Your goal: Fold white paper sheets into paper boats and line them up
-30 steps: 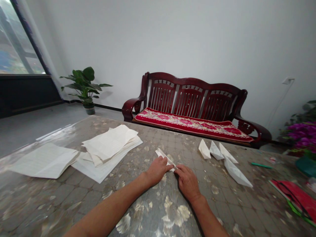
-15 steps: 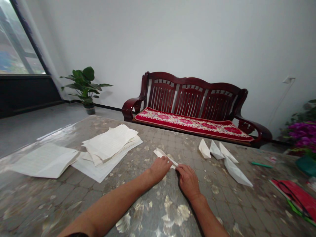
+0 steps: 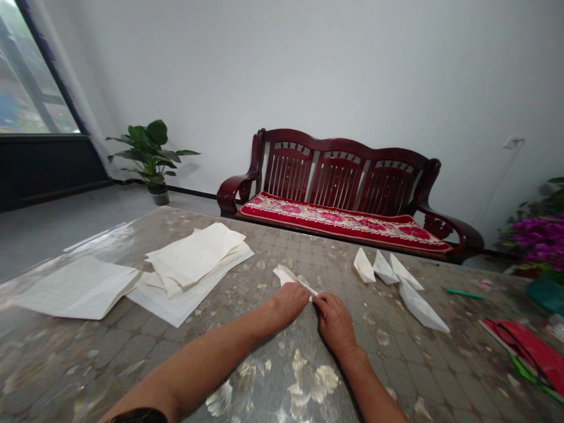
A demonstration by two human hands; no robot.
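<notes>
Left hand (image 3: pixel 291 299) and right hand (image 3: pixel 335 320) are pinching folded paper (image 3: pixel 286 275) on glossy floral table (image 3: pixel 282 376); paper stack (image 3: pixel 198 258) lying left, paper boats (image 3: pixel 388 270) right; wooden bench (image 3: pixel 339 176) standing against white wall (image 3: pixel 308 70).

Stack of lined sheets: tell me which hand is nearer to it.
Left. The left hand rests on the folded paper strip, right of the stack of lined sheets; the right hand lies farther right, beyond it.
</notes>
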